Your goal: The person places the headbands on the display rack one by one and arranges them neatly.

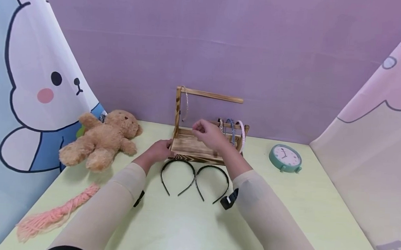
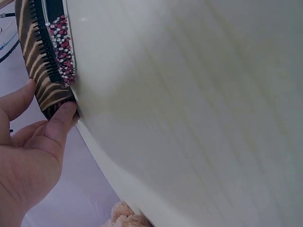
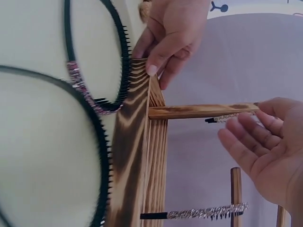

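A wooden headband rack (image 1: pixel 194 146) stands towards the back of the table. My left hand (image 1: pixel 159 151) grips its left end; in the left wrist view, thumb and fingers lie around the corner of the striped wooden base (image 2: pixel 54 97). My right hand (image 1: pixel 211 134) hovers in front of the rack, fingers loosely bent and holding nothing, as the right wrist view confirms. One glittery headband (image 1: pixel 187 104) hangs at the left of the upper bar. On the lower bar hang a beaded headband (image 1: pixel 221 123), a blue one (image 1: pixel 233 128) and a pale pink one (image 1: pixel 242 134).
Two black toothed headbands (image 1: pixel 178 161) lie side by side before the rack. A brown teddy bear (image 1: pixel 105 141) and a pink yarn bundle (image 1: pixel 59 214) lie at the left. To the right is a green-rimmed clock (image 1: pixel 285 157). Purple cloth (image 1: pixel 210 47) hangs behind.
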